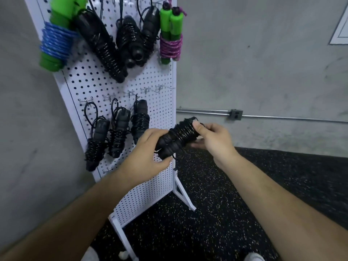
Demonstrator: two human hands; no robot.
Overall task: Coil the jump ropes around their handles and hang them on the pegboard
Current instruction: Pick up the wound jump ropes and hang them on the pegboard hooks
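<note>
We grip the coiled black jump rope (177, 137), left hand (148, 157) at its lower end, right hand (212, 140) pinching its top coils; beyond our fingertips other bundles (140, 125) hang on the pegboard (158, 102); this one awaits hanging.

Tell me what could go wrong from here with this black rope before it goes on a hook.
1. The black jump rope is held only by the left hand and right hand; easing either grip may let the coils spring loose.
2. The free hooks sit close beside a hung rope; reaching in could knock it off.
</note>
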